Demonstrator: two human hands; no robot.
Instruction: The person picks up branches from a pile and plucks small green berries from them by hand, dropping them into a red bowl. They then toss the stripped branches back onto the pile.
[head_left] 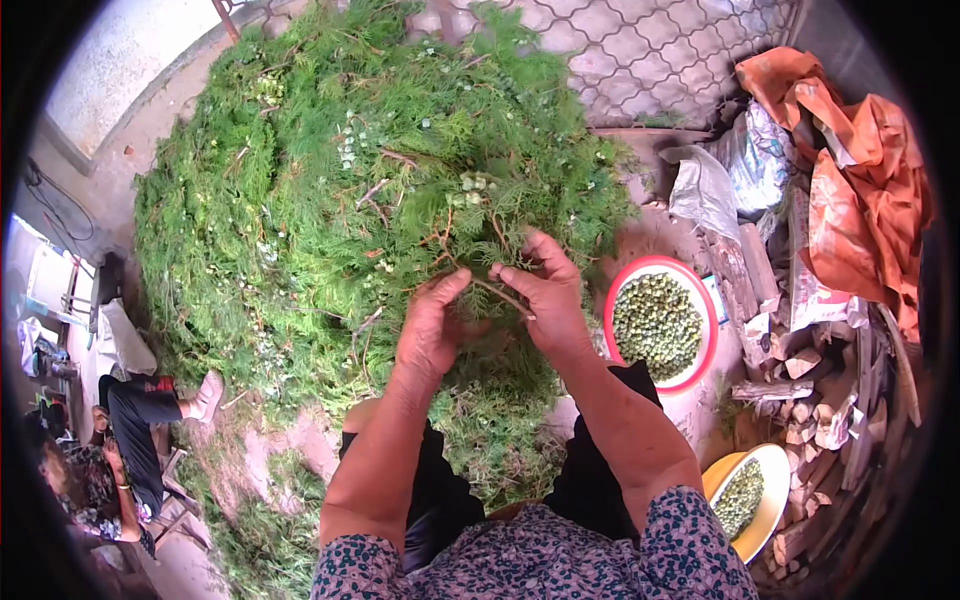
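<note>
A leafy green branch (462, 230) with pale green cones (474, 186) is held between my two hands, in front of a large heap of cut greenery (290, 210). My left hand (434, 325) has its thumb and fingers closed at the left side of the branch; part of its fingers is hidden. On the right, my right hand (545, 295) pinches by the brown stem (500, 295), its thumb and forefinger close together. Just right of that hand stands a round red-rimmed basin (609, 325) holding many small green cones (657, 327).
A yellow basin (772, 490) with cones stands at lower right beside stacked firewood (800, 530). Orange sacking (870, 200) and white sacks (750, 160) lie at upper right. Wire mesh (650, 50) is behind the heap. Another person (140, 450) sits at far left.
</note>
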